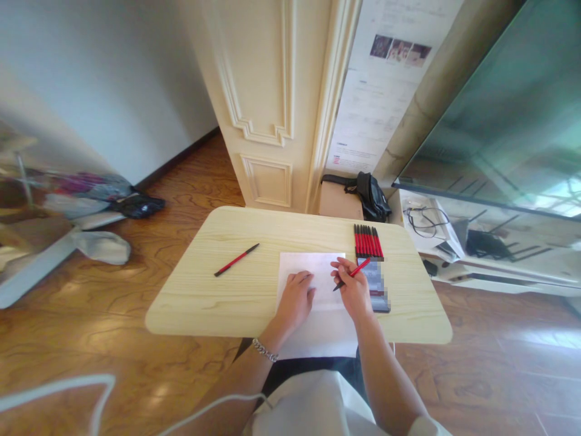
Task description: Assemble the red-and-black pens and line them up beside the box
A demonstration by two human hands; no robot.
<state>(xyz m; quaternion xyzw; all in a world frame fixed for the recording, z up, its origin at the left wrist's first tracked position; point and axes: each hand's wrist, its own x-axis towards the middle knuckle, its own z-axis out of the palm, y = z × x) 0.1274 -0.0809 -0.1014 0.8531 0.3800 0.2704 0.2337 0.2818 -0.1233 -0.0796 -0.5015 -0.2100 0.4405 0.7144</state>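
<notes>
A red pen [358, 268] with a black end is in my right hand [353, 289], held between thumb and fingers above the right side of a white sheet of paper [324, 327]. Its black end points down and left towards the sheet. My left hand [296, 298] rests on the left part of the paper, fingers loosely bent and the thumb apart from them. The sheet hangs over the near edge of the table. Off to the left lies another red and black pen [236, 260].
Several red and black pens [367, 241] lie side by side at the table's [263, 230] right, above a dark flat object [380, 300], partly blurred. A black bag [373, 197] sits on a box behind the table. A white cable [218, 399] runs across my left arm.
</notes>
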